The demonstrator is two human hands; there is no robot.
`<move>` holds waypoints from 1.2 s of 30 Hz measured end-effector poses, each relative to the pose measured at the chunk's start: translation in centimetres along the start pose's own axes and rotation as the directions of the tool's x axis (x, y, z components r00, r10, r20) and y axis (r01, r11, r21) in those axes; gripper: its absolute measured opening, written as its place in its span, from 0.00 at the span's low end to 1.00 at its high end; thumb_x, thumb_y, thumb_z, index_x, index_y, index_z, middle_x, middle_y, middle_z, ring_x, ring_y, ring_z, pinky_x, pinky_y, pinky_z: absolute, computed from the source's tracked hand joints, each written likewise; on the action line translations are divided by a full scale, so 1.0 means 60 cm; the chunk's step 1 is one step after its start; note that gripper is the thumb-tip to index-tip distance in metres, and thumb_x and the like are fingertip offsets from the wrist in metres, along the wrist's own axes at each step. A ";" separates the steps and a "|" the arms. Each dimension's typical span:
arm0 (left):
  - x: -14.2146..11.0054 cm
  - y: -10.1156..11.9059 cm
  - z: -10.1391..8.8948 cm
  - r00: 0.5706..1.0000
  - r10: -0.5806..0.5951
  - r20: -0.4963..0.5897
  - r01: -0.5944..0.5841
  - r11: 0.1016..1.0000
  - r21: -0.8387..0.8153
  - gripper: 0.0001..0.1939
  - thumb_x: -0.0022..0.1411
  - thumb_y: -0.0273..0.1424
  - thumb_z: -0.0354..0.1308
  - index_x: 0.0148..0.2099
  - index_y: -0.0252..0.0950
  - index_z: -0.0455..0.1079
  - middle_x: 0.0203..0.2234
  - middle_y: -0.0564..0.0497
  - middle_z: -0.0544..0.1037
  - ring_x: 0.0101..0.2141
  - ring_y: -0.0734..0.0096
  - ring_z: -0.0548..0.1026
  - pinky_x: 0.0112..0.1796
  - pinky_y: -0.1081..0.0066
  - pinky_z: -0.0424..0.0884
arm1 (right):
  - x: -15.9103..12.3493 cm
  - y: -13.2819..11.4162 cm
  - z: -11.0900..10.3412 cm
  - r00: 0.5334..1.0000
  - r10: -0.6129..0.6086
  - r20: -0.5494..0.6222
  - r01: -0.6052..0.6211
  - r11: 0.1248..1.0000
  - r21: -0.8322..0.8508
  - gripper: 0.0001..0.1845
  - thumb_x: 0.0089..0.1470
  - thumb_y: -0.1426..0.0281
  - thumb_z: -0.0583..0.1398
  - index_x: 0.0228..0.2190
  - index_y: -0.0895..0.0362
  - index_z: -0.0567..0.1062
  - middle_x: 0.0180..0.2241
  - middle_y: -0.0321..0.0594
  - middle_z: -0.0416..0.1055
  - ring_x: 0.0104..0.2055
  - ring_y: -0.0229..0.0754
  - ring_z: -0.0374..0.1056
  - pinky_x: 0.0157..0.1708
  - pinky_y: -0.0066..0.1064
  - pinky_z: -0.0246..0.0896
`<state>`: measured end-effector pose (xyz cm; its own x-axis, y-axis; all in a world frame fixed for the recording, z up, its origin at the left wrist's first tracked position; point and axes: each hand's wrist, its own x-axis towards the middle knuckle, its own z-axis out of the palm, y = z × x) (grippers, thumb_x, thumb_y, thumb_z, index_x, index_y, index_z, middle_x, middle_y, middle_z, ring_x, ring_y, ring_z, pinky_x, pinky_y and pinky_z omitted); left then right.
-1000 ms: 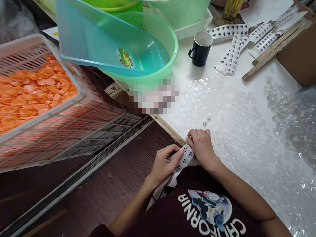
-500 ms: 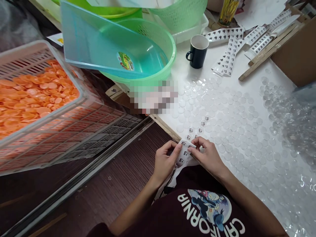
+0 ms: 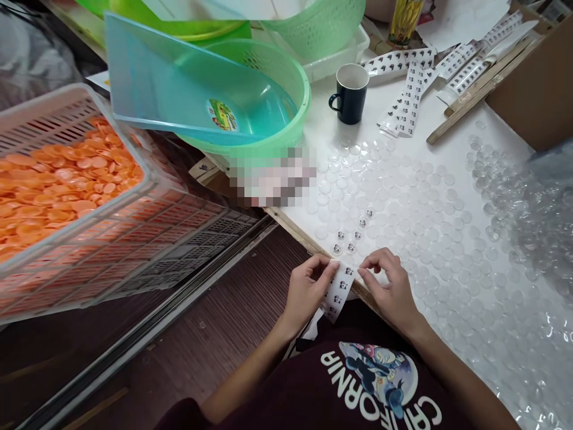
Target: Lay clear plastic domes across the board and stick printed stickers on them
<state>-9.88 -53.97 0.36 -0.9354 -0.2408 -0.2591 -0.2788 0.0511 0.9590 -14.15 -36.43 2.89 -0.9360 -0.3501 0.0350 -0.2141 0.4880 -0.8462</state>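
Note:
My left hand (image 3: 307, 289) pinches the top of a white sticker strip (image 3: 339, 289) printed with small dark figures, held at the table's near edge. My right hand (image 3: 391, 286) is beside the strip's right side, thumb and forefinger pinched at its upper corner. Just beyond my fingers, several clear round domes (image 3: 353, 234) on the white table (image 3: 447, 179) carry a small dark sticker. Rows of plain clear domes (image 3: 416, 203) spread across the table past them.
A dark mug (image 3: 348, 94) stands at the back, with more sticker strips (image 3: 409, 95) and wooden sticks (image 3: 474, 95) to its right. A green basket (image 3: 286, 89) holds a teal scoop (image 3: 179, 83). A crate of orange discs (image 3: 58, 179) sits left. Loose clear domes (image 3: 519, 203) pile at right.
My right hand has drawn back from the domes on the table to the strip. Stickered domes that it covered now show beyond my fingers. The view has shifted slightly.

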 end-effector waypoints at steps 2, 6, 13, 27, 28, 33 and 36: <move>-0.001 0.001 0.006 1.000 0.003 0.004 -0.003 1.000 0.007 0.14 0.62 0.38 0.61 0.30 0.34 0.72 0.21 0.56 0.70 0.23 0.76 0.64 0.25 0.76 0.62 | 0.000 0.002 -0.002 0.998 0.038 -0.050 -0.036 0.998 0.049 0.05 0.63 0.67 0.59 0.33 0.53 0.72 0.32 0.36 0.71 0.35 0.42 0.65 0.41 0.37 0.57; -0.002 0.002 0.017 1.000 0.016 0.023 -0.016 1.000 0.012 0.14 0.63 0.39 0.61 0.30 0.33 0.72 0.22 0.54 0.71 0.25 0.75 0.65 0.28 0.76 0.63 | -0.001 0.007 0.004 1.000 0.019 -0.011 -0.019 0.998 -0.064 0.07 0.61 0.66 0.61 0.42 0.52 0.75 0.34 0.36 0.72 0.37 0.42 0.67 0.43 0.38 0.56; 0.001 -0.005 0.017 1.000 0.000 0.004 0.000 1.000 -0.005 0.16 0.63 0.39 0.62 0.27 0.34 0.69 0.21 0.55 0.69 0.24 0.76 0.64 0.27 0.76 0.62 | -0.007 0.006 -0.003 0.997 -0.072 -0.042 0.068 0.993 -0.101 0.07 0.62 0.68 0.61 0.30 0.52 0.75 0.29 0.34 0.73 0.33 0.40 0.66 0.43 0.39 0.54; -0.002 -0.001 0.020 0.992 0.087 0.087 -0.088 0.996 0.003 0.16 0.65 0.40 0.60 0.29 0.34 0.72 0.21 0.55 0.72 0.25 0.75 0.67 0.28 0.76 0.63 | -0.001 0.000 0.017 0.993 0.113 -0.023 -0.105 0.966 0.236 0.16 0.57 0.69 0.63 0.47 0.49 0.70 0.34 0.34 0.74 0.41 0.43 0.71 0.51 0.42 0.60; -0.003 0.001 0.019 0.989 0.106 0.103 -0.108 0.994 0.008 0.15 0.65 0.39 0.60 0.31 0.34 0.73 0.23 0.54 0.74 0.26 0.74 0.69 0.29 0.75 0.65 | 0.000 0.000 0.016 0.992 0.120 -0.037 -0.106 0.957 0.270 0.16 0.57 0.69 0.62 0.47 0.50 0.69 0.33 0.34 0.73 0.40 0.42 0.71 0.50 0.42 0.61; -0.006 0.005 0.011 0.980 0.141 0.143 -0.151 0.987 0.060 0.11 0.67 0.36 0.59 0.35 0.35 0.75 0.27 0.52 0.78 0.29 0.71 0.73 0.33 0.74 0.68 | 0.018 -0.003 0.000 0.960 0.203 -0.193 -0.113 0.911 0.397 0.17 0.57 0.68 0.63 0.46 0.51 0.65 0.32 0.35 0.71 0.38 0.41 0.70 0.46 0.39 0.65; -0.005 0.000 0.006 0.988 0.119 0.093 -0.128 0.987 0.099 0.12 0.66 0.36 0.58 0.34 0.35 0.74 0.26 0.52 0.77 0.28 0.72 0.72 0.32 0.74 0.68 | 0.032 0.003 -0.012 0.943 0.230 -0.240 -0.113 0.900 0.420 0.18 0.56 0.67 0.63 0.46 0.51 0.63 0.32 0.34 0.71 0.38 0.40 0.70 0.47 0.39 0.65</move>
<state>-9.70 -53.54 0.41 -0.9781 -0.1417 -0.1524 -0.1766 0.1777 0.9681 -16.20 -36.40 3.17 -0.9991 -0.0259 -0.0343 0.0303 0.1433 -0.9892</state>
